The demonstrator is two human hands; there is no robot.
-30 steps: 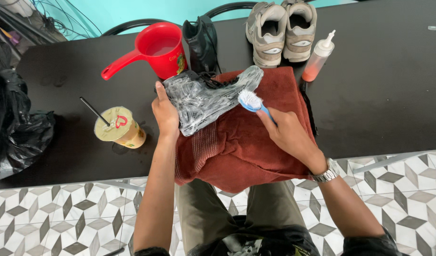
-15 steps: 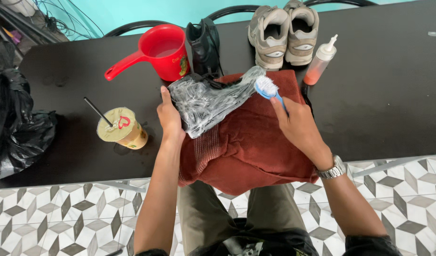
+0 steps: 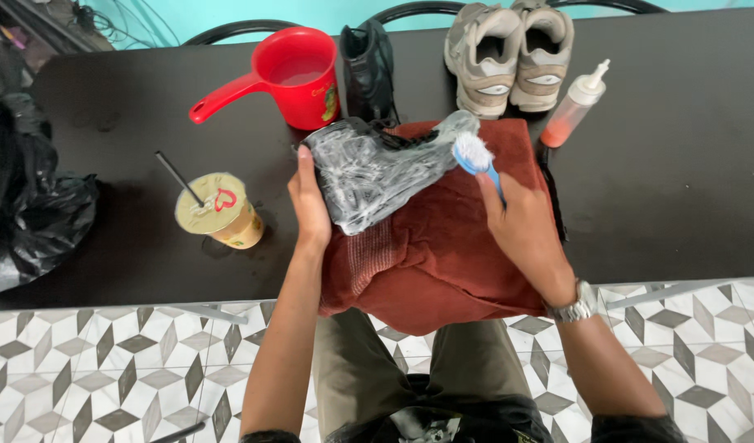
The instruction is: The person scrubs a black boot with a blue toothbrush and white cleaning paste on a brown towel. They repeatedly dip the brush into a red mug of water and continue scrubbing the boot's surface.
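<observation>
Scrubbing step: left hand (image 3: 311,207) steadies the soapy shoe (image 3: 369,172) on the towel (image 3: 442,254), frame centre; right hand (image 3: 520,226) grips the brush (image 3: 475,156). Next stroke requires firm bracing.

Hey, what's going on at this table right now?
A person is scrubbing a soapy black shoe that lies on a dark red towel. The left hand steadies the shoe, and the right hand holds a blue brush against its toe end. A red water scoop stands behind.
</observation>
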